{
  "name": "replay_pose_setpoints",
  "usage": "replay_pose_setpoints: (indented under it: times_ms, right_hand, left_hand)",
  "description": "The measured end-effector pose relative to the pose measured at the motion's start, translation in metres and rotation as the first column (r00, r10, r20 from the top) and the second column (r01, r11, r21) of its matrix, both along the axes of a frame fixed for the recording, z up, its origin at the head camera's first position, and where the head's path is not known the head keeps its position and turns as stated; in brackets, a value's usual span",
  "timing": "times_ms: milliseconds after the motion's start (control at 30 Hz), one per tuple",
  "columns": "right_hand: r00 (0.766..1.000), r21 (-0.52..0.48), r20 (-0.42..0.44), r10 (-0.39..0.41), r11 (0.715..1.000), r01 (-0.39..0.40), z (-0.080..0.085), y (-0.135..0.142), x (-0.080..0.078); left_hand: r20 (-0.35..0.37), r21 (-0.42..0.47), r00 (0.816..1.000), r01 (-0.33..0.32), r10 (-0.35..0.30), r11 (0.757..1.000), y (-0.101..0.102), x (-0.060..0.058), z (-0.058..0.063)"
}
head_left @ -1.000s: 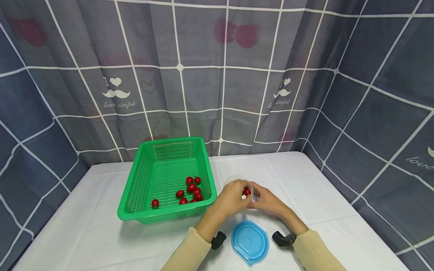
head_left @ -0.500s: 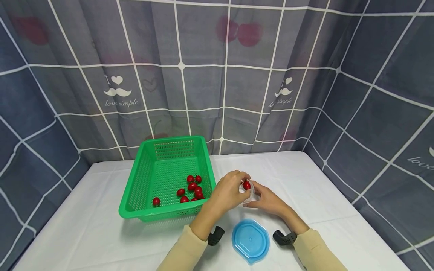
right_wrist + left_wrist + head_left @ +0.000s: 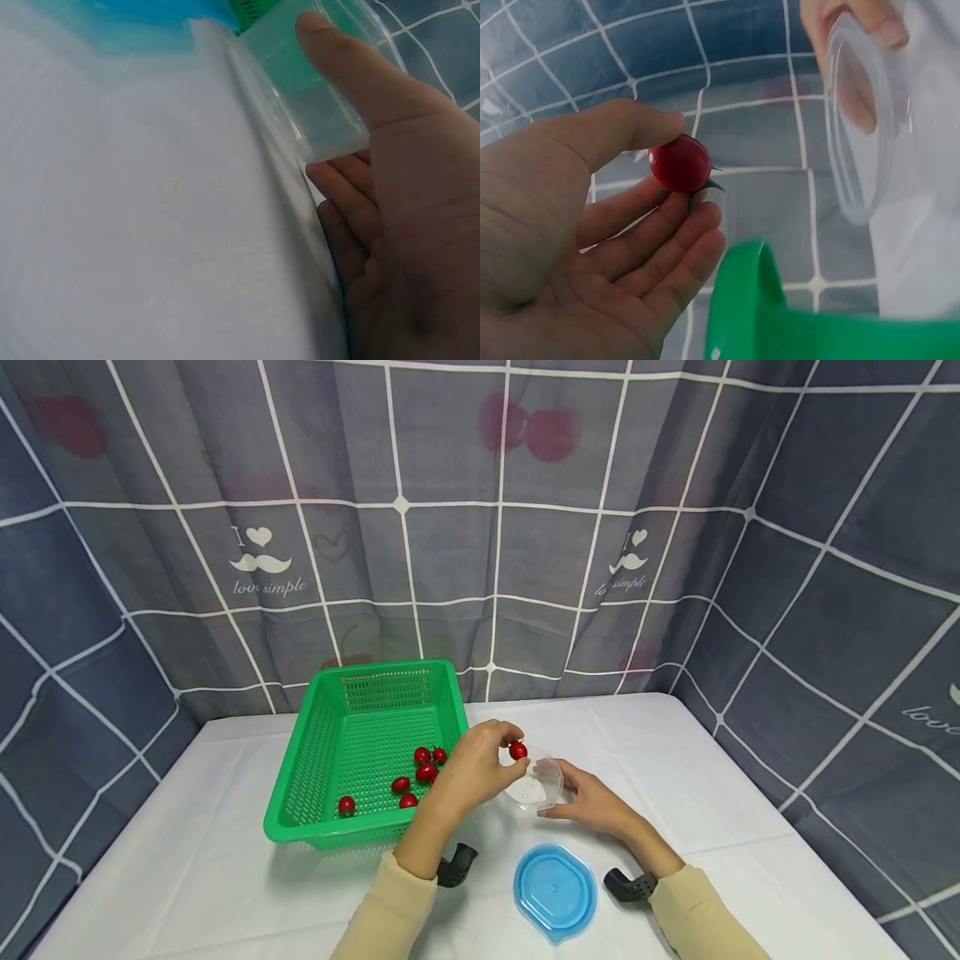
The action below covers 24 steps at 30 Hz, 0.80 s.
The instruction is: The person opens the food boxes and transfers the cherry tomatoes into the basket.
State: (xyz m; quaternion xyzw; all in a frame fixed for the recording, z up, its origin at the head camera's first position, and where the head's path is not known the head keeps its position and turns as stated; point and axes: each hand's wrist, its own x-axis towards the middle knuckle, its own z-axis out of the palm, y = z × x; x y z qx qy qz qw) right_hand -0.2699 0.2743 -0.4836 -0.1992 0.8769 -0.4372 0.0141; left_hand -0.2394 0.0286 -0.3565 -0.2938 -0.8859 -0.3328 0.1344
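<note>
Between thumb and fingers my left hand (image 3: 480,764) pinches a red cherry tomato (image 3: 680,164) with a green calyx. In the head view this tomato hangs near the left rim of a clear plastic container (image 3: 536,783), close to the green basket's right side. My right hand (image 3: 594,802) grips the container from the right, thumb on the near side and fingers behind, as the right wrist view shows. No tomato shows inside the container. Several more tomatoes (image 3: 425,772) lie in the green basket (image 3: 375,672), some of them hidden behind my left hand and forearm.
A blue lid (image 3: 555,889) lies on the white tablecloth (image 3: 652,743) between my forearms, in front of the container. The basket's raised walls stand to the left. Behind and to the right hangs a grey checked curtain (image 3: 450,552).
My left hand has lifted the tomato up out of the container and carried it left toward the basket. The right hand has stayed at the container, which now shows more of its inside.
</note>
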Motion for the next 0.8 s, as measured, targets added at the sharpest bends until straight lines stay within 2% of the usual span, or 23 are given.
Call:
replay_pose_setpoints:
  times_ms: [133, 500, 800]
  right_hand:
    - [1.0, 0.015, -0.015, 0.003, 1.0, -0.002, 0.0, 0.0, -0.001]
    - [1.0, 0.013, -0.025, 0.008, 1.0, -0.008, 0.0, -0.001, -0.001]
    - [0.999, 0.006, -0.03, 0.02, 1.0, -0.019, -0.001, 0.0, -0.001]
  left_hand:
    - [0.013, 0.032, 1.0, -0.019, 0.019, 0.999, -0.012, -0.002, 0.004]
    - [0.119, 0.083, 0.988, -0.112, 0.102, 0.99, -0.043, -0.011, 0.01]
    - [0.146, 0.066, 0.98, -0.145, 0.135, 0.987, -0.067, -0.018, 0.009]
